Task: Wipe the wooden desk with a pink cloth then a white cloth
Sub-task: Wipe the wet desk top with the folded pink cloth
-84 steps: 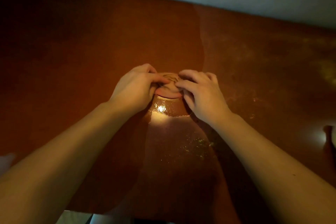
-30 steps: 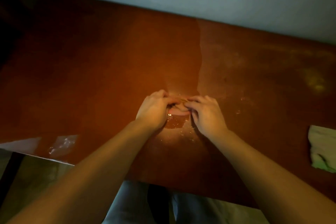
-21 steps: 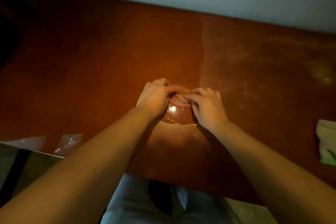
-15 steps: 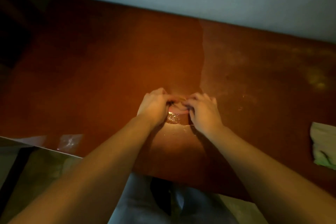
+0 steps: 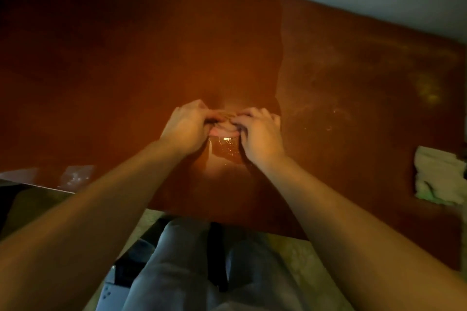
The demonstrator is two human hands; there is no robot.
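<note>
Head view: I'm bunching a small, wadded pink cloth (image 5: 223,130) on the glossy reddish-brown wooden desk (image 5: 126,70), both hands on it.

My left hand (image 5: 185,129) and right hand (image 5: 260,134) are curling in from either side, fingertips pinching the cloth between them near the middle of the desk. Only a pale, damp-looking fold is showing between my knuckles. A shiny wet patch (image 5: 225,150) is glinting just on my side of it. What's worrying me is that puddle: drag the wad towards me and I'm likely pushing water off the near edge onto my lap. Balled this tight, the cloth may also smear rather than soak, or squirt out of my fingertips. The crumpled white cloth (image 5: 438,175) is lying well apart, far right, untouched.
</note>
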